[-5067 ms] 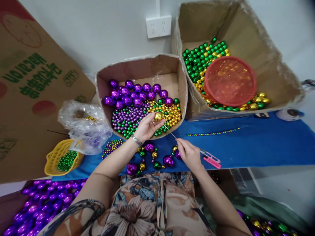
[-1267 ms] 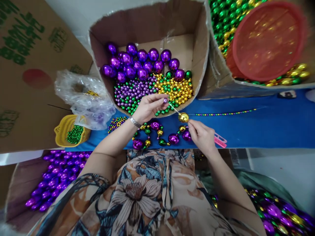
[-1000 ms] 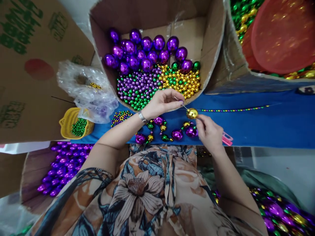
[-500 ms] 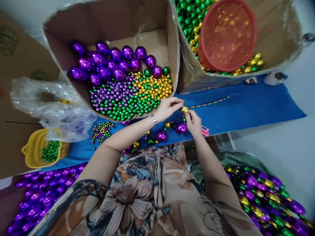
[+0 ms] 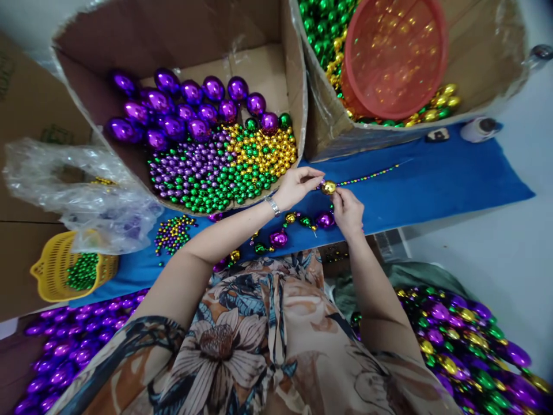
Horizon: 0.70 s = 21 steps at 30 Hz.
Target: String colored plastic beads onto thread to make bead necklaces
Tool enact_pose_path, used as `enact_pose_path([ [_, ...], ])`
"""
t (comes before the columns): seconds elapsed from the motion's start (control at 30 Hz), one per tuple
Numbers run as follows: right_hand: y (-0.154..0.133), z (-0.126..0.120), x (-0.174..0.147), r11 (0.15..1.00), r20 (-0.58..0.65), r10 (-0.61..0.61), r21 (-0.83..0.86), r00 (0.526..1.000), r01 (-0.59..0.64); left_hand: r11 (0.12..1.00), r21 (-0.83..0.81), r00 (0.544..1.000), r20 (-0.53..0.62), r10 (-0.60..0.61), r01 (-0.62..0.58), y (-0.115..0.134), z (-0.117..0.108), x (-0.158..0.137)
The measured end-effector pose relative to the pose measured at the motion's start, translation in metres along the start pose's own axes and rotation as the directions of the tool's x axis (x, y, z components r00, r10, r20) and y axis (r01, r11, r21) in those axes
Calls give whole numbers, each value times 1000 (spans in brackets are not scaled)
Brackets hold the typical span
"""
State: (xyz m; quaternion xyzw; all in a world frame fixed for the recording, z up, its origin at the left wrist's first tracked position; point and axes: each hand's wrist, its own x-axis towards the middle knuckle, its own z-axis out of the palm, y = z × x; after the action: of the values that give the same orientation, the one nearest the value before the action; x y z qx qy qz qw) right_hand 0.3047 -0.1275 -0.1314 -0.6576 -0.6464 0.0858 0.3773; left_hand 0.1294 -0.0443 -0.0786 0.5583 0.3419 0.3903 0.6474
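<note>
My left hand (image 5: 298, 187), with a metal watch on its wrist, has thumb and fingertips pinched at a small purple bead on a bead string. Right beside those fingertips is a shiny gold bead (image 5: 329, 187), gripped at its right side by my right hand (image 5: 349, 210). A thin strand of tiny purple, green and gold beads (image 5: 367, 178) runs off to the right across the blue cloth (image 5: 453, 173). Below my hands, a beaded garland with large purple balls (image 5: 279, 238) lies along the cloth's near edge. The thread between my fingers is too fine to make out.
Ahead stands a cardboard box (image 5: 298, 75) of purple balls and small beads. Another box (image 5: 322, 135) holds a red basket (image 5: 395, 57). A yellow basket (image 5: 52, 265) and loose small beads (image 5: 173, 233) are at left. Finished-looking bead strands (image 5: 470, 340) hang at lower right.
The gold bead has turned and sits slightly farther right of my left fingertips. My right hand has shifted a little right, now covering most of a pink object. The view has moved slightly.
</note>
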Motion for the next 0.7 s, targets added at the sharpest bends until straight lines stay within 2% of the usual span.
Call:
enact_pose_path([
  [0.23,-23,16,-7,979,27,128,159,991,-130,999,-10,999,-36,38,-38,-5,-2,1],
  [0.4,-37,30,-13,931,30,244,273,969,-243,996,-20,996,27,82,-82,-8,-1,1],
  [0.5,-38,36,-14,927,107,212,292,971,-234,995,-16,995,43,95,-95,-11,2,2],
  [0.57,-35,34,-13,962,134,147,213,980,-173,994,11,993,54,105,-106,-13,4,3],
  [0.63,-30,25,-9,989,137,93,106,986,-108,990,67,990,83,118,-124,-17,5,3],
  [0.7,-26,12,-4,994,117,68,79,991,-77,980,142,984,127,124,-141,-21,3,3],
])
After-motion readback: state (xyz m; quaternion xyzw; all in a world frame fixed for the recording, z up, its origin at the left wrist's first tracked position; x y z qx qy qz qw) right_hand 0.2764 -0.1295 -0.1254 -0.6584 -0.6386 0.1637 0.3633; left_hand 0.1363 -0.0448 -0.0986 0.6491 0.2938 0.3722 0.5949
